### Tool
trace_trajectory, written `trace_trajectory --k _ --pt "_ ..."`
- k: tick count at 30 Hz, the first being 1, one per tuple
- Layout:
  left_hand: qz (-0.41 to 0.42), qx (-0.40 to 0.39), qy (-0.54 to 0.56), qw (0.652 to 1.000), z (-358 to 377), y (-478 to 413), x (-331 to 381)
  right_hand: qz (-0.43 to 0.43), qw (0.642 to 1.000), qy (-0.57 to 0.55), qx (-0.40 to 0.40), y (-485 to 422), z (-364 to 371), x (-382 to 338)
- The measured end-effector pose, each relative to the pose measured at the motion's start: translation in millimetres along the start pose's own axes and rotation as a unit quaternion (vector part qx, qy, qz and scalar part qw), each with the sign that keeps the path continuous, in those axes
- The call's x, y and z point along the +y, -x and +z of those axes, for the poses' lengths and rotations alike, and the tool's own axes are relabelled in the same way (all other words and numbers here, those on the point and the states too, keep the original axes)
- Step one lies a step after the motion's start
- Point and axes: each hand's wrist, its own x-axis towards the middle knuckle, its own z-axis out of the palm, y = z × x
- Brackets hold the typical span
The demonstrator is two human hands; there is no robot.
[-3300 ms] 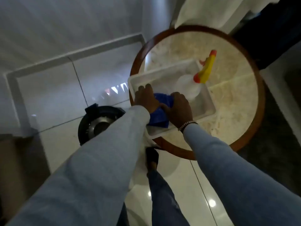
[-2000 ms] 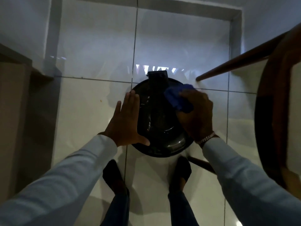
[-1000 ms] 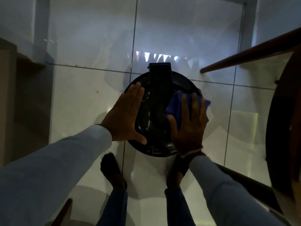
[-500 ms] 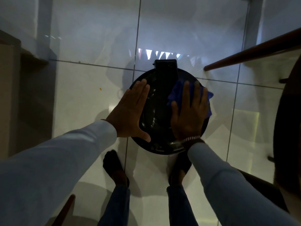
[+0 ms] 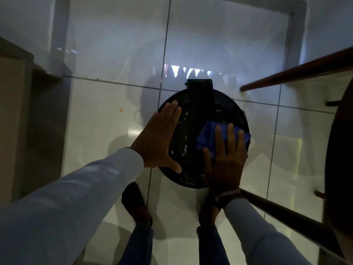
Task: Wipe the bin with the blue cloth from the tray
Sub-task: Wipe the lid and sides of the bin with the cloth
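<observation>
Right hand (image 5: 225,159) flat, fingers spread, no clenched grip, pressing crumpled blue cloth (image 5: 207,135) onto round glossy black bin lid (image 5: 191,134) on tiled floor; left hand (image 5: 160,138) open, flat on rim, likely steadying bin for wiping

Readable text: none in this view.
bin (image 5: 198,115) lid: glossy black, no label or brand legible.
blue cloth (image 5: 207,135): plain, no tag or print visible.
wristband (image 5: 228,194): too small and dim to show any marking.
floor tiles (image 5: 107,131): unmarked.
</observation>
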Motion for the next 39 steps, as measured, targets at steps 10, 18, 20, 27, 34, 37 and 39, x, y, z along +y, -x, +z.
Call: trace_trajectory --k 10,18,20,27,34,37,39 --pt "0.006 0.028 0.031 0.999 6 1 -4 -0.004 1.000 -0.011 -0.004 -51 0 -58" --pt "-0.011 0.054 0.089 0.995 4 19 2 -0.056 0.990 -0.125 -0.014 -19 -30 -45" --pt "-0.028 0.042 0.117 0.992 1 29 9 -0.032 0.981 -0.187 0.043 -46 -35 -21" --pt "-0.049 0.193 0.159 0.967 31 19 95 -0.032 0.989 -0.138 -0.031 -70 -8 23" --pt "-0.109 0.228 -0.102 0.962 58 -16 62 -0.056 0.989 -0.135 0.028 -69 9 32" --pt "-0.107 0.271 -0.076 0.954 48 -25 42 -0.048 0.987 -0.151 0.033 -70 10 29" --pt "-0.108 0.283 -0.053 0.952 43 -30 37 -0.044 0.987 -0.148 0.037 -70 11 30"
